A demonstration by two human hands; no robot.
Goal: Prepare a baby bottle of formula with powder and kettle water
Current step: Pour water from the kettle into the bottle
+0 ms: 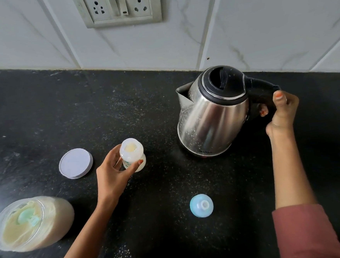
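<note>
Left grip [112,173] has thumb and fingers curled round the open baby bottle [131,153], upright on the black worktop [143,110], pale powder showing inside. Right grip [282,109] is clenched round the black handle of the steel kettle [212,117], spout facing the bottle; possibly tipped, hard to tell. Open powder jar [31,223] near left, scoop [27,218] inside. White lid [76,163] lies just left of the bottle. Blue teat ring [201,205] sits apart, nearer the person.

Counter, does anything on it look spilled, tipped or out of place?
Nothing is plainly spilled. The kettle leans toward its spout, but the right hand grips its handle, so it looks deliberate. Pale spots fleck its steel side. Specks on the counter may just be the stone.
</note>
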